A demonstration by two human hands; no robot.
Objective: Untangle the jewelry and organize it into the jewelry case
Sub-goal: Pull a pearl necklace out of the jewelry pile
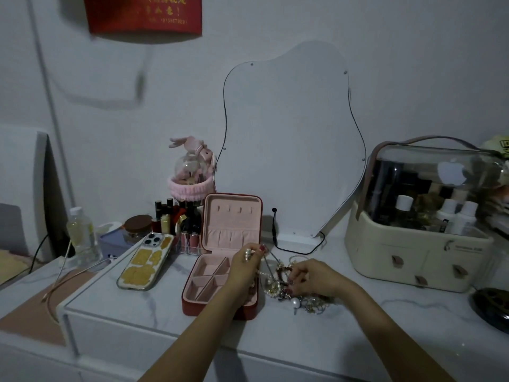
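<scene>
Head view shows the left hand (246,264) raised over the jewelry case (220,282), its fingertips pinching a thin chain (271,255) with pearls, probably to pull it free. Beside it, the right hand (314,277) pinches into the tangled pile (289,288) on the table (358,326), likely holding it down. The case stands open just left of the pile, so that freed pieces can go straight in.

Marble dresser top (316,340) bears jewelry case (220,274), phone (146,261).

Two hands (left hand (246,267), right hand (314,277)), one jewelry case (220,271), one phone (146,261), one mirror (292,139) and one cosmetics box (418,244) are counted.
</scene>
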